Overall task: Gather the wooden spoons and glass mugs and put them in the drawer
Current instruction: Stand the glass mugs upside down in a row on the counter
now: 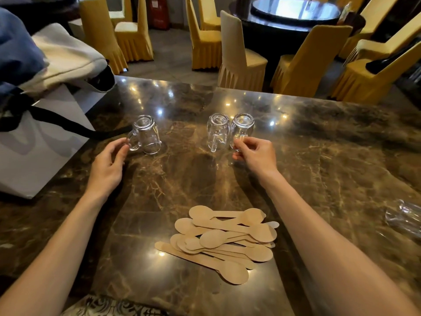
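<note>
Three clear glass mugs stand upside down on the dark marble table [319, 137]. My left hand [109, 163] curls around the handle of the left mug [145, 135], fingertips touching it. My right hand [255, 153] pinches the handle of the right mug [242, 126], which stands touching the middle mug [217, 131]. A loose pile of several flat wooden spoons [223, 240] lies near the table's front edge, between my forearms. No drawer is in view.
More clear glassware [405, 217] lies at the right edge of the table. A white paper bag with black handles [38, 142] and a cloth bag [66, 55] crowd the left side. Yellow-covered chairs [303, 62] and a round table stand beyond the far edge.
</note>
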`<move>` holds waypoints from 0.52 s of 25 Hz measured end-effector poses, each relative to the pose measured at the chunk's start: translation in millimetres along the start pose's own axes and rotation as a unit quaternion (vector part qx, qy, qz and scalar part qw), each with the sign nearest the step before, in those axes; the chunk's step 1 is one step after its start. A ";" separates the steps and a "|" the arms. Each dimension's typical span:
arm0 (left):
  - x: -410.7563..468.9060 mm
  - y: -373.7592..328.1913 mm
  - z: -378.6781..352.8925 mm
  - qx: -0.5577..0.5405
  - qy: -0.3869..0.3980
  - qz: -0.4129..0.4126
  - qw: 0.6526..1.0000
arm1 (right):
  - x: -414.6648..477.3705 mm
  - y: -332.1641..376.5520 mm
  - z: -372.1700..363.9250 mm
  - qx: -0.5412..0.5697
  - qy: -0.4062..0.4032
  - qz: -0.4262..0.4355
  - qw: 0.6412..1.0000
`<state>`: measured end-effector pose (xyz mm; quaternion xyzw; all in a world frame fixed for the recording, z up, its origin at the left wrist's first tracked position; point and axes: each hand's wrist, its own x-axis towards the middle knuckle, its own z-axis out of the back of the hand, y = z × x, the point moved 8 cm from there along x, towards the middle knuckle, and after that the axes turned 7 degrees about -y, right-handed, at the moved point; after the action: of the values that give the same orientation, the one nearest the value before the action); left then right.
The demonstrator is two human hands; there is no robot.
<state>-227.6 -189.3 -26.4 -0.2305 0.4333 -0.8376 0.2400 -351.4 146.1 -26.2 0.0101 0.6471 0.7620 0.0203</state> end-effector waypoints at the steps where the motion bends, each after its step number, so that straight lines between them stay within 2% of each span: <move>1: 0.9 -2.5 -0.4 0.005 0.003 -0.010 1.000 | -1.2 0.8 0.2 -0.002 -0.001 0.004 1.000; 5: 3.1 -20.8 -5.5 0.032 0.032 -0.055 0.997 | -11.5 10.2 15.7 -0.048 -0.018 0.039 0.998; 8: -0.3 -35.7 -17.7 0.002 0.072 -0.072 0.995 | -25.6 14.9 51.4 -0.068 -0.055 0.062 0.994; 13: -7.2 -54.4 -50.7 -0.061 0.050 -0.095 0.992 | -77.0 -3.3 160.1 -0.071 -0.166 0.030 0.983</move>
<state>-263.1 -126.1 -8.4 -0.2426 0.4707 -0.8393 0.1227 -267.8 301.1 -2.7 0.1548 0.5782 0.7942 0.1051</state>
